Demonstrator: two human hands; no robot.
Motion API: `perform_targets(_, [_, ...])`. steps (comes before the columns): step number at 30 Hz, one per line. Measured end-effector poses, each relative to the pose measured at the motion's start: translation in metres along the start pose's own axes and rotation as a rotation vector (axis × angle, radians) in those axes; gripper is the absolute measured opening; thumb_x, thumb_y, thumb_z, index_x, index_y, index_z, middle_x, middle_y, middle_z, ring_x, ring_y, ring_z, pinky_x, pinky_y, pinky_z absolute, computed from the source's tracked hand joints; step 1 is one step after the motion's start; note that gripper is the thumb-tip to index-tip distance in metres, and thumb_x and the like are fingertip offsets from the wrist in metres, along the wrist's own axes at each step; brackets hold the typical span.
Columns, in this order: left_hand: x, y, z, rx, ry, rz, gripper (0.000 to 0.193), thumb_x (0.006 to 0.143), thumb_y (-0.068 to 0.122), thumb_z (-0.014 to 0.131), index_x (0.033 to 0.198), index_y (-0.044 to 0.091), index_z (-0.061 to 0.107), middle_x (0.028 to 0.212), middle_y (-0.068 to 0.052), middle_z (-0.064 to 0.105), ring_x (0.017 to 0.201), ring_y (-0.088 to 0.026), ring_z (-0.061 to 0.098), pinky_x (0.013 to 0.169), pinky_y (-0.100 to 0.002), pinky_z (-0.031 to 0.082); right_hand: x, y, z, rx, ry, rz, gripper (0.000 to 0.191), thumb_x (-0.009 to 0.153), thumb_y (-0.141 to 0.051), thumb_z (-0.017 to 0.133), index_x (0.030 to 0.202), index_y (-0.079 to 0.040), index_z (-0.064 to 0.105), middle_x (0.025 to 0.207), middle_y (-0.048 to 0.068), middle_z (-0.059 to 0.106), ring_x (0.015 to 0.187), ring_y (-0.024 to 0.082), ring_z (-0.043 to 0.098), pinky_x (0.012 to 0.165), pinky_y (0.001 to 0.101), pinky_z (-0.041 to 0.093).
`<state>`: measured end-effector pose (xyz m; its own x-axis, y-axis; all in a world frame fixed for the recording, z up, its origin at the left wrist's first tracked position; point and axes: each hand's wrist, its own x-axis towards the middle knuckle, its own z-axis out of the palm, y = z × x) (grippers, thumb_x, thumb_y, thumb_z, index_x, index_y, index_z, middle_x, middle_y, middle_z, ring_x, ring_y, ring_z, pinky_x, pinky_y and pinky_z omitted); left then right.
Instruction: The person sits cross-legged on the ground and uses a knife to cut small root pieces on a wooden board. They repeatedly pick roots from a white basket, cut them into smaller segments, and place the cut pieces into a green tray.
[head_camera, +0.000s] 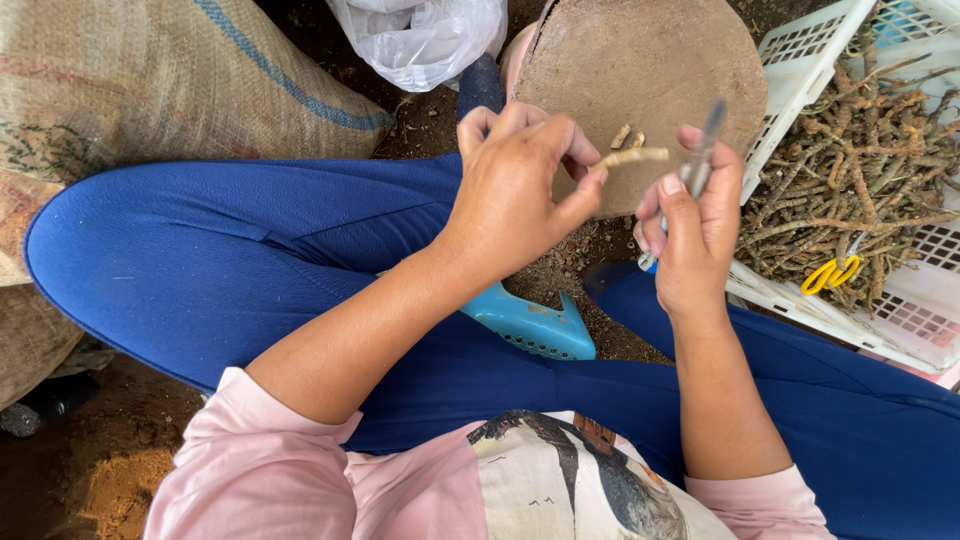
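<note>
Pinching a short, pale, peeled root stick between thumb and fingertips, the left hand holds it out level, its free end pointing toward the right hand. That right hand is clenched around a slim knife with a grey metal blade, the blade standing upright just beside the stick's tip, apart from it or barely touching; I cannot tell which. By the look of it, the step in hand is trimming or scraping the stick, and the next move calls for bringing the blade edge onto the tip while the left hand keeps the piece steady.

Just beyond both hands sits a round brown wooden chopping block with two small cut bits on it. Right of the knife hand, a white plastic crate holds a tangle of brown roots and yellow-handled scissors. Below the hands lie blue trouser legs and a light blue plastic sandal on bare soil. Far to the left rests a woven burlap sack; a clear plastic bag lies beyond the left hand.
</note>
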<state>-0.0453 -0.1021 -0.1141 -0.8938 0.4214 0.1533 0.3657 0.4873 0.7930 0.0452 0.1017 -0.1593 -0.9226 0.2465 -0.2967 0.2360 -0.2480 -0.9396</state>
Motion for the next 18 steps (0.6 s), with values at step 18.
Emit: perform_targets(18, [-0.005, -0.051, 0.021, 0.331, 0.049, -0.011, 0.021, 0.078, 0.020, 0.083, 0.087, 0.015, 0.065, 0.093, -0.001, 0.066, 0.108, -0.027, 0.055, 0.098, -0.050, 0.033, -0.015, 0.008, 0.052, -1.355, -0.115, -0.421, 0.055, 0.103, -0.006, 0.060, 0.156, -0.016, 0.047, 0.102, 0.016, 0.071, 0.074, 0.035, 0.070, 0.060, 0.0451, 0.056])
